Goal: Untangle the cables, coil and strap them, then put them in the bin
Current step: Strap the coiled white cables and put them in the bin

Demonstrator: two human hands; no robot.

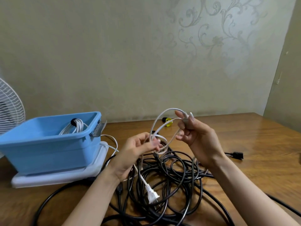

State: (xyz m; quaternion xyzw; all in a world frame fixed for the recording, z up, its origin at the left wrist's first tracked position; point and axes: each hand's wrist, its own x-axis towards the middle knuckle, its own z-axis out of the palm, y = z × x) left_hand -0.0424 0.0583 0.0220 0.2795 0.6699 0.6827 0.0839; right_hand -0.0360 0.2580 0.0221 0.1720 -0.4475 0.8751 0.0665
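A thin white cable (160, 116) loops in the air between my two hands above the table. My right hand (197, 137) holds its grey connector ends between the fingers, up near the top of the loop. My left hand (138, 150) pinches the lower turns of the same loop. Under both hands lies a tangle of black cables (175, 175), with a white two-pin plug (152, 195) lying on it. The blue bin (48, 144) stands at the left with a strapped white coil (75, 128) inside.
The bin sits on a white lid (60, 176). A yellow and black strap (167, 122) lies behind my hands near the wall. A black connector (237, 155) lies at the right. A white fan (9, 108) stands at the far left.
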